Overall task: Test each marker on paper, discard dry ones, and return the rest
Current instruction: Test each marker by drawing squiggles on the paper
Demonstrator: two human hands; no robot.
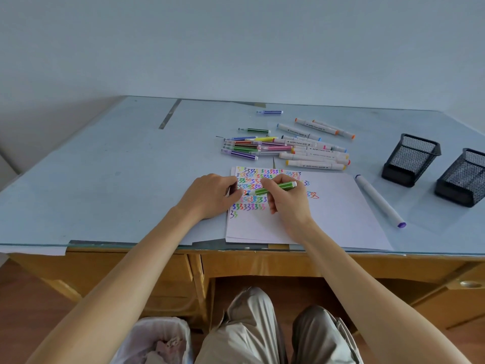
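Mid-task: we've filled the paper (328, 206) upper left with squiggles; both mesh holders (410, 158) right look empty.
Right hand (286, 203) grip holds green marker (275, 188), left hand (210, 195) curled at its tip; marker pile (286, 148) above awaits return.

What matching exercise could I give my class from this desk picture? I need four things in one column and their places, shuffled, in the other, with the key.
Things
1. green striped marker
2. long white marker with a purple cap
3. blue striped marker
4. two black mesh holders

Places
A. lying alone nearest the far edge of the desk
B. standing at the right end of the desk
C. held in the right hand over the scribbled paper
D. lying just off the paper's right edge

Pairs: 1-C, 2-D, 3-A, 4-B
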